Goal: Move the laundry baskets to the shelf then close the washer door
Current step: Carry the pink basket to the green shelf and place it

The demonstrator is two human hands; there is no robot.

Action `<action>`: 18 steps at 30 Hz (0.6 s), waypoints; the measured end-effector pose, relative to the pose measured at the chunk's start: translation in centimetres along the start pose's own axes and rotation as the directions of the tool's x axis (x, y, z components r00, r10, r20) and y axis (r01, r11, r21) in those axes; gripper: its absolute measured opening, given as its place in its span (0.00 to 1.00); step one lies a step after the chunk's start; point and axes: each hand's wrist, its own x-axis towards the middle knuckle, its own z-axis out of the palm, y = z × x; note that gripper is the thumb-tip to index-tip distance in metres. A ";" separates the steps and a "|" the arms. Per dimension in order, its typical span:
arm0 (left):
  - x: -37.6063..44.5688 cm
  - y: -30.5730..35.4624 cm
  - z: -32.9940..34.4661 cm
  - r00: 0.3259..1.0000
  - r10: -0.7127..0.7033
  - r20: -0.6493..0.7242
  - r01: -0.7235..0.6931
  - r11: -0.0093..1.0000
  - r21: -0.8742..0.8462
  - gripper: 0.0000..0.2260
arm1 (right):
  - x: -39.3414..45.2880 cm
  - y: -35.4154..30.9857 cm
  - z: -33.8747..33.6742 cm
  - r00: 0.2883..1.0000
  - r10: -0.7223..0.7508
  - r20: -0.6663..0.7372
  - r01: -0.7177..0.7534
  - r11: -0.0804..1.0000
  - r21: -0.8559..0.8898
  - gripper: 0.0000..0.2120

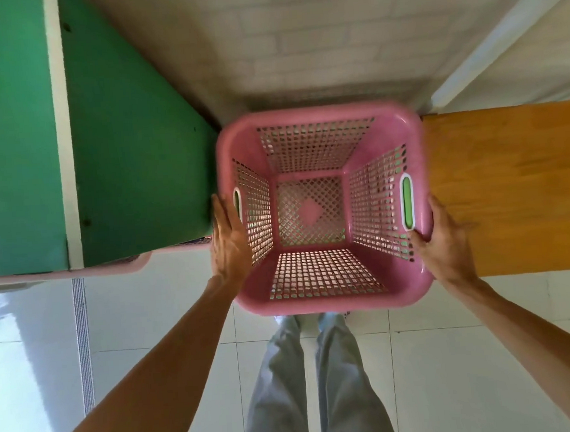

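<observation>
I see a green shelf board with an empty pink perforated plastic laundry basket overhanging its front edge.

Both hands apparently gripping pink basket sides.

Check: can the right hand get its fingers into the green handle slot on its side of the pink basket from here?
Probably yes. The right hand already grips the pink basket rim just below the green handle slot, and nothing covers the slot.

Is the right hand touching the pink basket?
Touching. The head view shows the right hand wrapped on the pink basket rim below its handle slot.
</observation>
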 end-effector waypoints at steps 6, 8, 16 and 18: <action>1.2 -1.3 0.6 0.997 0.012 0.075 -0.014 1.000 0.023 0.39 | 0.7 -0.5 1.3 0.999 0.047 -0.004 -0.047 0.999 -0.024 0.38; 1.4 -1.7 1.2 0.995 0.006 0.103 -0.010 0.999 0.033 0.40 | 0.7 -0.5 1.5 0.998 0.063 -0.011 -0.064 0.998 -0.029 0.38; 1.6 -2.1 1.2 0.985 -0.015 0.171 0.011 1.000 0.029 0.39 | 1.0 -0.1 1.4 0.995 0.089 0.043 -0.087 0.996 -0.037 0.37; 1.7 -1.8 0.5 0.979 -0.025 0.203 0.021 0.999 0.025 0.41 | 1.0 -0.6 0.8 0.994 0.070 0.083 -0.066 0.997 -0.048 0.35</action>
